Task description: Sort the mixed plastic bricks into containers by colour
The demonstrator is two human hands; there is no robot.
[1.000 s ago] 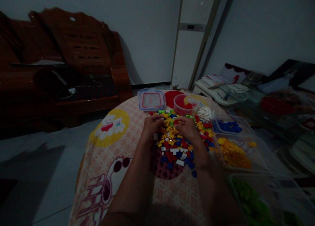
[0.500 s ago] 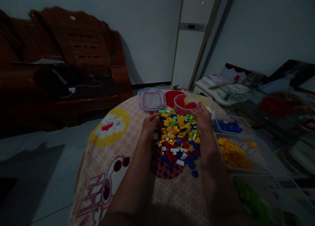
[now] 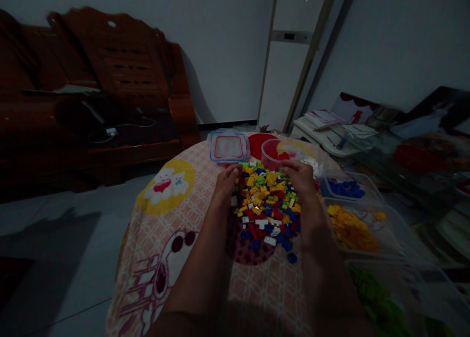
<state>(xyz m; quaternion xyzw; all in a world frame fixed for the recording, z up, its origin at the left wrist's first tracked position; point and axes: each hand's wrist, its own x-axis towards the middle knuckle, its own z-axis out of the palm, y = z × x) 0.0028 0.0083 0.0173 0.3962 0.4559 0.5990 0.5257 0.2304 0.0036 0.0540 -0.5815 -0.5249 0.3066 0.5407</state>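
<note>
A heap of small toy building bricks (image 3: 261,195) in yellow, red, blue, green and white lies on the cloth between my hands. At the heap's upper left, my left hand (image 3: 226,182) is closed, its fingers curled together; what they hold is hidden. My right hand (image 3: 301,178) is at the upper right edge, fingers drawn together and pointing in over the bricks. I cannot make out anything in them. Just beyond it stands a round clear tub (image 3: 272,153) with red bricks inside.
Clear boxes line the right side, holding blue bricks (image 3: 345,187), yellow bricks (image 3: 350,227) and green bricks (image 3: 374,298). White bricks (image 3: 311,164) sit beyond my right wrist. Lidded box (image 3: 229,147) and red lid (image 3: 261,145) lie at the back of the patterned tablecloth (image 3: 205,200).
My right hand has come down and left from beside the red bricks' tub, its spread fingers drawing together. My left hand has stayed nearly in place. The view has shifted slightly.
</note>
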